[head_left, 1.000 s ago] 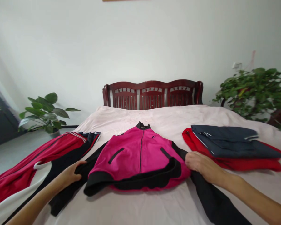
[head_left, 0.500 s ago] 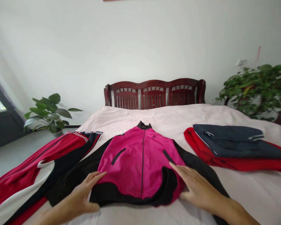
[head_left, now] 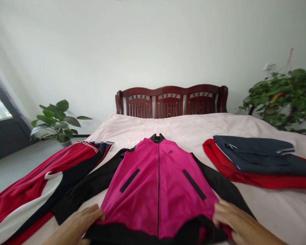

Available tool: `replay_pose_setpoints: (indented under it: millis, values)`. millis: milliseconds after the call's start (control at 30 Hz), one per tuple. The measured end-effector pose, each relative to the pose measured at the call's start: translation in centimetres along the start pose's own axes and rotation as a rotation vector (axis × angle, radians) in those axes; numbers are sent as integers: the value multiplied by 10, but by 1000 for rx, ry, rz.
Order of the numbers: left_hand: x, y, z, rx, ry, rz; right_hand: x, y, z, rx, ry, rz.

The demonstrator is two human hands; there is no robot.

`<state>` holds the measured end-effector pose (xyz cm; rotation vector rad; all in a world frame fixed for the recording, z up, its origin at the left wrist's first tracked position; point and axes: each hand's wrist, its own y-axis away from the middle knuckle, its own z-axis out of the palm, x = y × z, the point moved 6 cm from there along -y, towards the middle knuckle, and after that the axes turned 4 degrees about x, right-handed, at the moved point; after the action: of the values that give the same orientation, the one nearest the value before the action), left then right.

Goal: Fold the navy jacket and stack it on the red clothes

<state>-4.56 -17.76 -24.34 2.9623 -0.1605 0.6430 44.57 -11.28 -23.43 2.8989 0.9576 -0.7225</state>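
A pink zip-up jacket (head_left: 145,190) with black sleeves, collar and hem lies front up on the bed, its collar toward the headboard. My left hand (head_left: 85,219) grips its lower left edge, fingers closed near the black hem. At the lower right edge, my right hand (head_left: 228,217) has its fingers closed on the fabric just above the hem. The hem is partly turned up beside that hand and runs out of view at the bottom. Both sleeves lie spread out to the sides.
A red, white and navy garment (head_left: 53,183) lies on the left of the bed. Folded navy clothing (head_left: 255,156) rests on red clothing (head_left: 234,172) at the right. Behind are a wooden headboard (head_left: 169,102) and potted plants (head_left: 58,120) on either side.
Both hands have come nearer to me and closed on the jacket's lower sides. The jacket's bottom is drawn toward me and stretched flatter, and the curled right hem is lower.
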Motion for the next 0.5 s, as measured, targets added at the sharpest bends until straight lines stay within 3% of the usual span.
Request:
replay_pose_setpoints:
  millis: [133, 267, 367, 500]
  values:
    - [0, -2, 5, -61, -89, -28, 4, 0, -2, -77, 30, 37]
    - [44, -18, -4, -55, -86, 128, -19, -19, -16, 1, 79, 84]
    - [63, -20, 11, -93, -89, 160, -42, -18, 2, -71, 88, 23]
    - [52, -9, 35, -45, -69, 154, -40, -2, 26, -82, 122, 57]
